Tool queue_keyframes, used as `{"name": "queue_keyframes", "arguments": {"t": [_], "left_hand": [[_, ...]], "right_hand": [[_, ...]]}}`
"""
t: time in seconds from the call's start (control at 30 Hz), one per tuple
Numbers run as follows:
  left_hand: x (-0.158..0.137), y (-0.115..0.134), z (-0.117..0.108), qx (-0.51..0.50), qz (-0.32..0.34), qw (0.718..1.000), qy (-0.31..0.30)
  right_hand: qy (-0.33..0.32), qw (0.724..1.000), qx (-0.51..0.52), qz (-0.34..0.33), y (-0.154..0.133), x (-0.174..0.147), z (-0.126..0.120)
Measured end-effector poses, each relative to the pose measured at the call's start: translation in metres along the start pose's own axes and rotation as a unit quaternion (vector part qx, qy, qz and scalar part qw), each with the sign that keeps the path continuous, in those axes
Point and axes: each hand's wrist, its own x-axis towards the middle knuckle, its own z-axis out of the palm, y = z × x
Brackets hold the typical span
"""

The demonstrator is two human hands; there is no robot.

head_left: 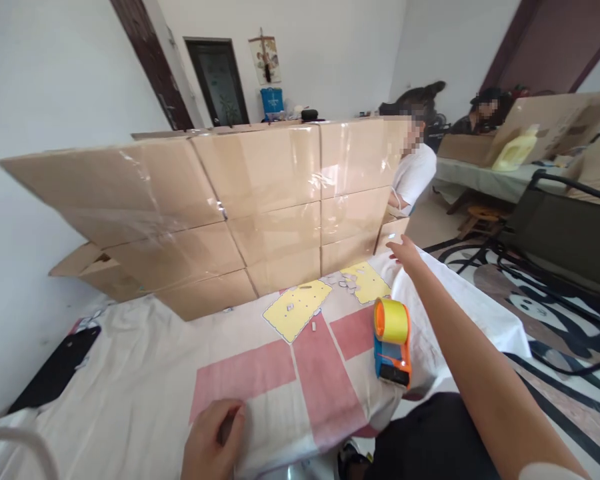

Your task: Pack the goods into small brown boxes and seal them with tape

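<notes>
My left hand (pixel 213 437) rests near the front edge of the cloth-covered table (pixel 270 393), its fingers curled toward the thumb and nothing visible in them. My right arm stretches forward, and my right hand (pixel 404 253) is at the table's far right, fingers extended toward a small cardboard box (pixel 395 230). A small white patch (pixel 391 235) shows on that box near my fingertips; whether I touch it cannot be told. Between my hands and nearer the right arm lies a blue and orange tape dispenser (pixel 393 360) with a yellow tape roll (pixel 393 320).
A wall of taped cardboard boxes (pixel 273 213) stands along the table's far side. Paper scraps lie around yellow cloth prints (pixel 300 307). A person in a white shirt (pixel 417 173) sits behind; another (pixel 480 117) is farther back. A dark folding chair (pixel 565 227) stands right.
</notes>
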Motion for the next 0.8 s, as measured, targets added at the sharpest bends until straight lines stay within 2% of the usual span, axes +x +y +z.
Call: {"name": "queue_keyframes", "arguments": {"t": [0.1, 0.17, 0.27, 0.37, 0.43, 0.5, 0.57, 0.63, 0.7, 0.8], "left_hand": [[0.002, 0.014, 0.0, -0.014, -0.003, 1.0, 0.02], [0.004, 0.023, 0.0, -0.02, -0.014, 0.999, 0.024], [0.006, 0.032, 0.001, -0.046, -0.044, 0.998, 0.013], [0.009, 0.04, -0.005, -0.159, -0.101, 0.982, 0.016], [0.016, 0.045, -0.024, -0.264, -0.136, 0.954, 0.035], [0.031, 0.046, -0.059, -0.337, -0.14, 0.928, 0.071], [0.056, 0.04, -0.106, -0.376, -0.121, 0.911, 0.122], [0.091, 0.021, -0.154, -0.393, -0.11, 0.894, 0.184], [0.133, -0.011, -0.192, -0.397, -0.116, 0.87, 0.27], [0.195, -0.077, -0.217, -0.388, -0.164, 0.827, 0.372]], "right_hand": [[0.026, 0.998, -0.053, 0.016, -0.044, -0.019, -0.009], [0.015, 0.996, -0.076, -0.031, -0.08, -0.044, -0.004], [-0.077, 0.986, -0.047, -0.141, -0.132, -0.102, 0.026], [-0.208, 0.947, 0.014, -0.245, -0.172, -0.175, 0.086], [-0.291, 0.91, 0.051, -0.29, -0.191, -0.221, 0.136], [-0.35, 0.88, 0.08, -0.311, -0.205, -0.258, 0.187], [-0.408, 0.855, 0.114, -0.298, -0.22, -0.287, 0.238], [-0.447, 0.84, 0.128, -0.279, -0.24, -0.31, 0.287], [-0.448, 0.848, 0.092, -0.268, -0.264, -0.328, 0.335], [-0.409, 0.87, 0.021, -0.275, -0.302, -0.34, 0.401]]}}
